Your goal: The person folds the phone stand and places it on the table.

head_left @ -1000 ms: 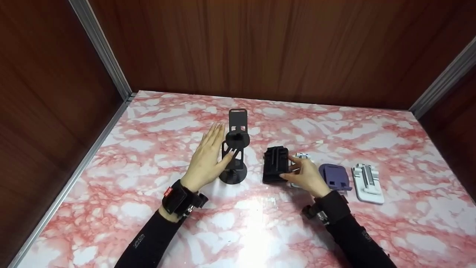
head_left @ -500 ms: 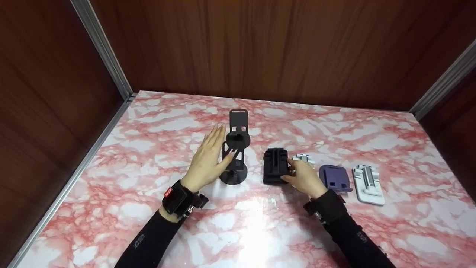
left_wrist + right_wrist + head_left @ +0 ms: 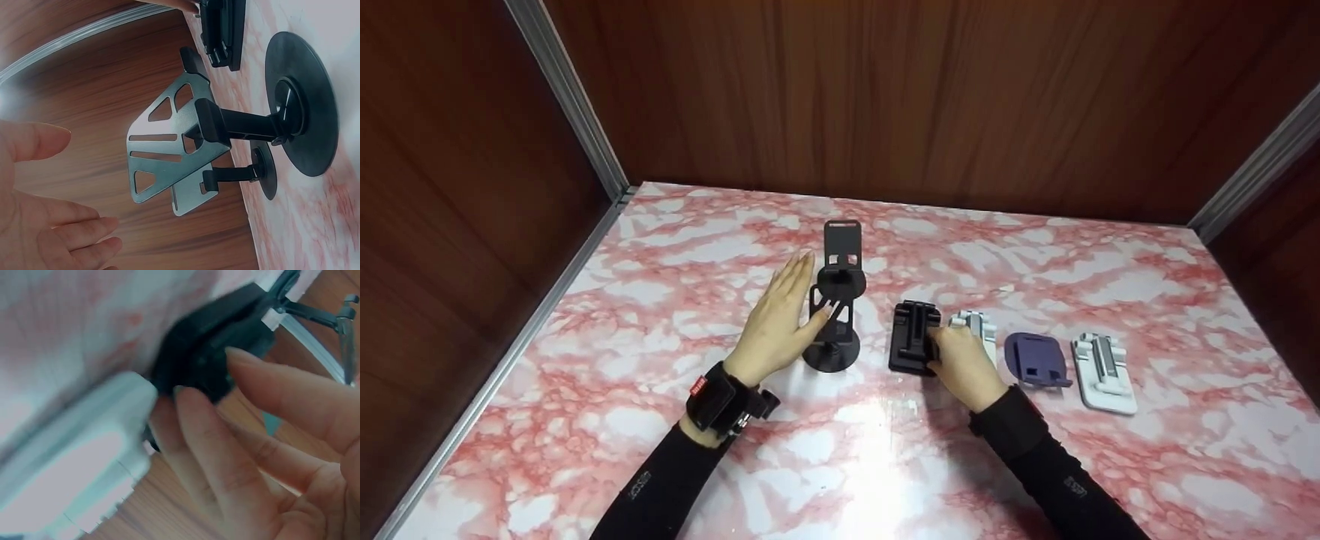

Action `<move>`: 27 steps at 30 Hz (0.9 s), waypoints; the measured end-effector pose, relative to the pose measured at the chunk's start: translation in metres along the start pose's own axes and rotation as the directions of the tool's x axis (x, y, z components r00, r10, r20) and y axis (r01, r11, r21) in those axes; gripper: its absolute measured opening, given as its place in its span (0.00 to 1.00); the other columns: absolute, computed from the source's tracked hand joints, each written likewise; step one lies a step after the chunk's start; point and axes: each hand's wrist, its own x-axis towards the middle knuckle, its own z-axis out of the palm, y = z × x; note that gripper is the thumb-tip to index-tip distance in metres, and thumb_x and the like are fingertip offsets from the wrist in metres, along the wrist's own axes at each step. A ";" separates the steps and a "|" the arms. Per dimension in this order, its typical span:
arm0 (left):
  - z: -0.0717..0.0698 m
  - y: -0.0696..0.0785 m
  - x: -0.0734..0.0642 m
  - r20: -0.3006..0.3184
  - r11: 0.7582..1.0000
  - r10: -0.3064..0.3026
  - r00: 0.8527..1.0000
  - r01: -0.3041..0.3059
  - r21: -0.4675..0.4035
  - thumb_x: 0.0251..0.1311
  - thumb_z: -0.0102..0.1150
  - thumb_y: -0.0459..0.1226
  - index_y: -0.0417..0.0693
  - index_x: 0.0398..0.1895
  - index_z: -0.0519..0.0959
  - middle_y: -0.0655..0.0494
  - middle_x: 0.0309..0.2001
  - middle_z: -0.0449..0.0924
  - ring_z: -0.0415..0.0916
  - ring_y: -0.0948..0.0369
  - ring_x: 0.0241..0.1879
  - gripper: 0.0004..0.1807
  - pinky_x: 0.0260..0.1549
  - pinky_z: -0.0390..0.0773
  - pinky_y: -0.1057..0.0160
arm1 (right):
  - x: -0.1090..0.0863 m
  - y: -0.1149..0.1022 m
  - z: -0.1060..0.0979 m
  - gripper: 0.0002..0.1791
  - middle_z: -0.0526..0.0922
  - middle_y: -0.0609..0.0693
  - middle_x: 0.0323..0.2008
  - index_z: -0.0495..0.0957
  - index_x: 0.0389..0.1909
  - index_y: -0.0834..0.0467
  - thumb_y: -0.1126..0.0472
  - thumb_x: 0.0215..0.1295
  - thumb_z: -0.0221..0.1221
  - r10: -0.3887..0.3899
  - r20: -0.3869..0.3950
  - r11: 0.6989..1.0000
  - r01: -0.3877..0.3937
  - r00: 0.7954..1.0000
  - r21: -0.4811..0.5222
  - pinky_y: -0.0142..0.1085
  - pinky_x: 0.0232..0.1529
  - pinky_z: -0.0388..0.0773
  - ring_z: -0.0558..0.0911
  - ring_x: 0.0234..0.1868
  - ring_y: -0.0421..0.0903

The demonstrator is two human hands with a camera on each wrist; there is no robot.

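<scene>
My left hand reaches flat, fingers straight, along the left side of a black phone stand with a round base and a slotted plate. In the left wrist view, the slotted plate stands apart from the fingers. Behind it, a similar stand is upright. To the right lies a black folding phone stand, folded down on the table. My right hand pinches its right side with curled fingers. In the right wrist view, the thumb and fingertips are at this black stand.
Right of the black folding stand lies a white folding stand, partly hidden by the right hand. Farther right are a purple stand and a white-and-grey one. Brown wood-grain panels enclose the pink marbled tabletop.
The right hand has shifted slightly left, its wrist turned and its fingers curled in more over the black folding stand. That stand has moved slightly toward me. The left hand stays put.
</scene>
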 end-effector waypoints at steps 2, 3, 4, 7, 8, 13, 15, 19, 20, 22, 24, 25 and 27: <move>0.000 -0.001 0.000 0.004 1.000 -0.004 1.000 0.004 -0.001 0.63 0.49 0.47 0.39 0.71 0.47 0.46 0.72 0.46 0.42 0.54 0.73 0.39 0.73 0.42 0.57 | -0.001 -0.002 -0.002 0.13 0.82 0.64 0.27 0.77 0.27 0.66 0.73 0.38 0.69 -0.017 -0.020 1.000 0.017 1.000 0.007 0.50 0.34 0.80 0.81 0.33 0.62; 0.001 -0.001 0.001 0.001 1.000 -0.004 1.000 0.004 -0.003 0.63 0.50 0.47 0.39 0.71 0.48 0.46 0.72 0.46 0.43 0.54 0.73 0.39 0.72 0.42 0.56 | -0.002 -0.004 -0.004 0.12 0.82 0.64 0.27 0.77 0.27 0.65 0.73 0.39 0.69 -0.027 -0.029 1.000 0.027 0.999 0.008 0.50 0.34 0.80 0.81 0.33 0.62; 0.001 -0.001 0.001 0.000 1.000 -0.004 1.000 0.004 -0.003 0.63 0.50 0.47 0.39 0.71 0.48 0.46 0.72 0.47 0.43 0.54 0.73 0.39 0.72 0.43 0.56 | -0.002 -0.005 -0.005 0.12 0.82 0.64 0.27 0.77 0.28 0.65 0.72 0.40 0.69 -0.039 -0.036 0.999 0.039 0.999 0.001 0.49 0.34 0.80 0.82 0.32 0.61; 0.001 -0.003 0.001 -0.006 1.000 -0.003 1.000 0.003 -0.007 0.62 0.50 0.48 0.38 0.71 0.49 0.46 0.72 0.47 0.44 0.53 0.73 0.39 0.72 0.45 0.55 | -0.005 -0.008 -0.008 0.12 0.82 0.63 0.31 0.78 0.32 0.66 0.69 0.45 0.68 -0.073 -0.032 0.996 0.071 0.997 -0.056 0.49 0.38 0.80 0.81 0.36 0.60; 0.001 -0.004 0.001 -0.007 1.000 -0.005 1.000 0.005 -0.013 0.62 0.51 0.47 0.38 0.70 0.49 0.46 0.72 0.47 0.44 0.53 0.73 0.39 0.72 0.46 0.55 | -0.005 -0.008 -0.009 0.14 0.82 0.63 0.34 0.78 0.35 0.66 0.68 0.46 0.68 -0.083 -0.025 0.993 0.081 0.996 -0.084 0.49 0.43 0.79 0.81 0.39 0.60; 0.001 -0.012 0.003 0.021 0.997 -0.035 0.999 0.036 -0.068 0.61 0.51 0.46 0.40 0.71 0.50 0.45 0.72 0.49 0.47 0.51 0.72 0.39 0.71 0.50 0.52 | -0.010 -0.012 -0.014 0.28 0.75 0.64 0.56 0.75 0.54 0.64 0.58 0.51 0.66 -0.073 0.011 0.976 0.074 0.997 -0.205 0.56 0.61 0.67 0.68 0.62 0.63; 0.002 -0.016 0.004 0.038 0.993 -0.040 0.998 0.044 -0.109 0.61 0.52 0.45 0.40 0.70 0.51 0.44 0.71 0.53 0.51 0.49 0.70 0.38 0.70 0.52 0.52 | -0.011 -0.013 -0.015 0.31 0.70 0.62 0.61 0.71 0.59 0.61 0.55 0.53 0.65 -0.056 0.012 0.975 0.058 0.998 -0.214 0.58 0.62 0.65 0.63 0.66 0.63; 0.004 -0.025 0.007 0.079 0.973 -0.018 0.997 0.035 -0.227 0.59 0.56 0.41 0.40 0.67 0.60 0.44 0.65 0.65 0.64 0.50 0.64 0.33 0.66 0.62 0.52 | -0.012 -0.011 -0.016 0.36 0.62 0.61 0.67 0.63 0.66 0.59 0.53 0.57 0.63 -0.063 0.009 0.978 0.064 0.998 -0.200 0.59 0.63 0.63 0.56 0.70 0.61; 0.005 -0.027 0.008 0.095 0.960 -0.017 0.995 0.042 -0.276 0.59 0.57 0.39 0.40 0.66 0.62 0.43 0.63 0.68 0.67 0.50 0.62 0.32 0.64 0.65 0.52 | -0.012 -0.010 -0.015 0.37 0.60 0.61 0.68 0.60 0.67 0.59 0.53 0.58 0.62 -0.070 0.009 0.978 0.070 0.998 -0.195 0.58 0.63 0.63 0.55 0.70 0.61; 0.007 -0.031 0.010 0.130 0.929 -0.026 0.991 0.072 -0.364 0.58 0.58 0.37 0.40 0.64 0.65 0.43 0.58 0.73 0.72 0.51 0.57 0.30 0.59 0.71 0.52 | -0.014 -0.009 -0.015 0.39 0.57 0.61 0.69 0.56 0.69 0.59 0.52 0.59 0.60 -0.081 0.014 0.979 0.082 0.997 -0.185 0.58 0.64 0.62 0.53 0.71 0.61; 0.009 -0.035 0.012 0.159 0.891 -0.051 0.986 0.117 -0.439 0.58 0.58 0.36 0.40 0.62 0.68 0.43 0.55 0.76 0.76 0.51 0.53 0.27 0.55 0.75 0.53 | -0.014 -0.007 -0.013 0.40 0.54 0.59 0.71 0.52 0.70 0.58 0.51 0.61 0.58 -0.087 0.019 0.981 0.089 0.996 -0.171 0.58 0.65 0.60 0.50 0.72 0.60; 0.011 -0.037 0.012 0.172 0.870 -0.067 0.983 0.142 -0.472 0.58 0.58 0.36 0.40 0.61 0.69 0.43 0.54 0.77 0.77 0.50 0.51 0.26 0.53 0.76 0.53 | -0.015 -0.006 -0.012 0.41 0.52 0.58 0.71 0.50 0.71 0.57 0.50 0.62 0.57 -0.088 0.021 0.983 0.090 0.996 -0.161 0.59 0.65 0.59 0.49 0.72 0.60; 0.014 -0.040 0.013 0.186 0.840 -0.092 0.978 0.176 -0.514 0.58 0.59 0.35 0.40 0.57 0.72 0.44 0.52 0.79 0.79 0.51 0.48 0.23 0.50 0.79 0.56 | -0.015 -0.003 -0.011 0.40 0.49 0.56 0.73 0.48 0.72 0.57 0.50 0.64 0.55 -0.088 0.019 0.986 0.090 0.996 -0.140 0.59 0.66 0.57 0.47 0.73 0.58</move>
